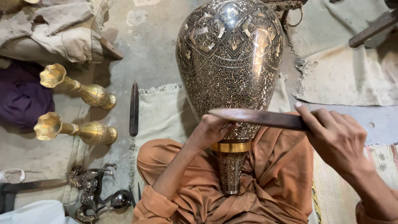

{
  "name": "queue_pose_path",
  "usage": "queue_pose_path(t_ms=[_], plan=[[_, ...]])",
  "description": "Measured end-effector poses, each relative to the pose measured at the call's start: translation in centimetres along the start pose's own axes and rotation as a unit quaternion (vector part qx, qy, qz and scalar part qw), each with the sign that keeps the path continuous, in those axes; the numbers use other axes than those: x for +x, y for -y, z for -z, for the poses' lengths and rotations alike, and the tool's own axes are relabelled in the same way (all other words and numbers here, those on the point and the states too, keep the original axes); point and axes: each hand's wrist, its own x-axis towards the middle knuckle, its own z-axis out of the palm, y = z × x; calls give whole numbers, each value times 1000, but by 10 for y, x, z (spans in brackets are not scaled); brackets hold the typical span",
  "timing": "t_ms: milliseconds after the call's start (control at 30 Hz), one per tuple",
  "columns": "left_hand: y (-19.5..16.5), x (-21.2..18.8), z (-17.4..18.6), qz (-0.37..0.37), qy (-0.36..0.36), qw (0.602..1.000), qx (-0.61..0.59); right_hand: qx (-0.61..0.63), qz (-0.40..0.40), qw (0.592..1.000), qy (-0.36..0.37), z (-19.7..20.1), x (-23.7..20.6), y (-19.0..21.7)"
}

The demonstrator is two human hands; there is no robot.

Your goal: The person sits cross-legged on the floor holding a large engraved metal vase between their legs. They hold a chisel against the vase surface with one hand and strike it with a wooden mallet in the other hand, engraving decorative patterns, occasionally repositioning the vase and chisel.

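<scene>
Brass, densely engraved, the large vase (pixel 230 70) is lying on the person's lap, its gold-banded neck pointing toward the body and its wide belly stretching away over a pale mat (pixel 161 112) on the floor. The left hand (pixel 211 129) is pressing against the vase's narrowing shoulder, its grip curled shut around something too hidden to identify. The right hand (pixel 338 139) is holding a long dark wooden stick (pixel 259 117), fingers wrapped tightly round one end, the stick lying flat across the vase just above the left hand. Off to the left, two brass candlesticks (pixel 76 110) are lying on their sides, with a dark file (pixel 134 108) and a small horse figurine (pixel 89 186) nearby.
</scene>
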Motion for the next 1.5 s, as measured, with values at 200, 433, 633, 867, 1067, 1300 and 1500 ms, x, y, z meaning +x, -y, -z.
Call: queue_pose_path(t_ms=[200,433,633,867,1067,1300,1500], plan=[[1,-2,2,-32,-20,999,-7,159,-8,985,-72,7,14,18],[-1,3,7,-35,-6,999,-14,202,-6,961,-191,12,13,20],[-2,5,8,-10,11,1000,-5,-118,76,990,-33,-5,1,3],[6,5,7,-57,11,998,21,107,-21,990,-84,-15,-4,4],[8,6,5,-20,39,999,29,145,-45,967,-204,8,8,18],[7,5,8,-52,27,998,-3,-52,2,994,-100,9,11,30],[16,4,2,-58,36,998,6,95,-14,988,-121,-7,1,13]])
